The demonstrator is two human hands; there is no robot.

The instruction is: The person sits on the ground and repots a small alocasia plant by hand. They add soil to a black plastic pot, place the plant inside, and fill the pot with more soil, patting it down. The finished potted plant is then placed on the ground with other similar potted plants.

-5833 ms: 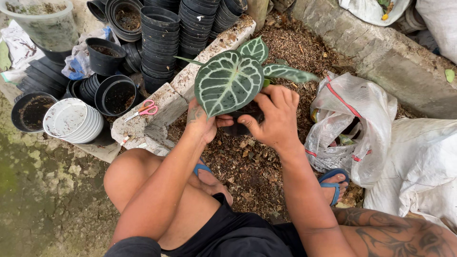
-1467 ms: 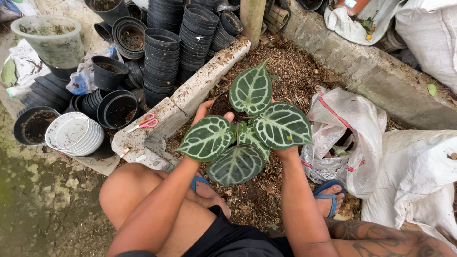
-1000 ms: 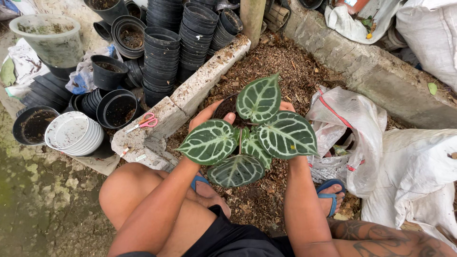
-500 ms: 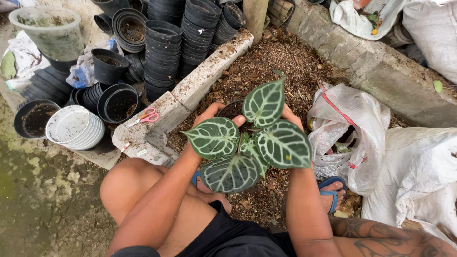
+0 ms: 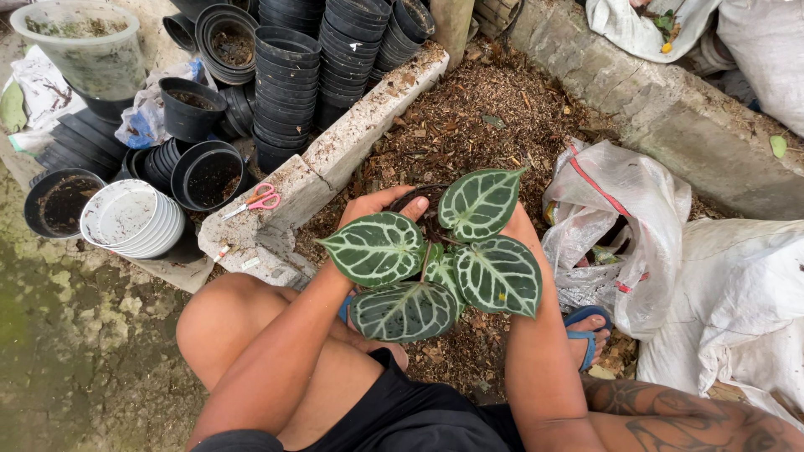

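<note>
I hold a small black pot [image 5: 416, 197] with a plant [image 5: 444, 259] of several dark green, white-veined heart-shaped leaves over a bed of brown bark mulch [image 5: 486, 117]. My left hand [image 5: 375, 204] wraps the pot's left side, fingers over the rim. My right hand [image 5: 517, 228] is on the pot's right side, mostly hidden under the leaves. The pot itself is largely covered by foliage.
Stacks of black plastic pots [image 5: 289, 79] and white saucers [image 5: 132, 219] stand left of a concrete curb [image 5: 335, 159], where pink scissors [image 5: 255, 201] lie. White plastic sacks [image 5: 620, 226] sit to the right. A clear tub [image 5: 84, 46] is at top left.
The plant was tipped on its side with one leaf facing up; now it is upright between both hands, and it has drifted slightly right and up over the mulch.
</note>
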